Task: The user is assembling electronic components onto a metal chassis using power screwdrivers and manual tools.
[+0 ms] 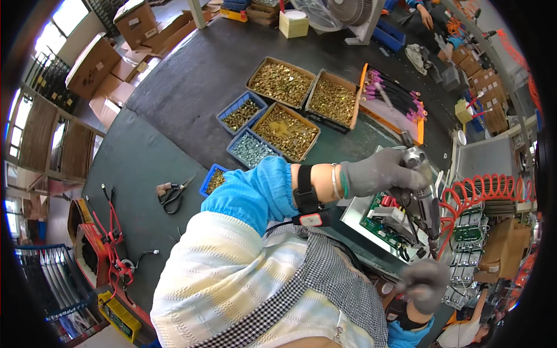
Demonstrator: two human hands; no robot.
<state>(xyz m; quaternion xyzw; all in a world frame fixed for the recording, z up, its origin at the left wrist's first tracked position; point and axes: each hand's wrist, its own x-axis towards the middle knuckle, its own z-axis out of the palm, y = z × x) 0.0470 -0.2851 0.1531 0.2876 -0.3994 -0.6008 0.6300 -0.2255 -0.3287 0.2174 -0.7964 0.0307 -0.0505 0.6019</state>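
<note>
My left hand (pixel 377 174), in a grey glove, is closed around a metal air screwdriver (pixel 428 203) that points down toward me. Under that arm sits an open white metal housing (pixel 357 217). Inside it are a green circuit board (pixel 376 225), red parts and dark wires. The screwdriver passes over the housing's right side, with its tip near the front right corner. My right hand (pixel 426 284), gloved in grey too, is close below that tip. Motion smears its fingers, so whether it holds anything does not show.
Trays of brass screws (pixel 281 81) and a blue tray of silvery screws (pixel 252 148) stand beyond my left arm. Black-handled pliers (pixel 172 200) lie to the left. A red coiled hose (pixel 487 188) hangs at right, near stacked circuit boards (pixel 464 255). Purple-tipped cables (pixel 400 95) fill an orange-edged tray.
</note>
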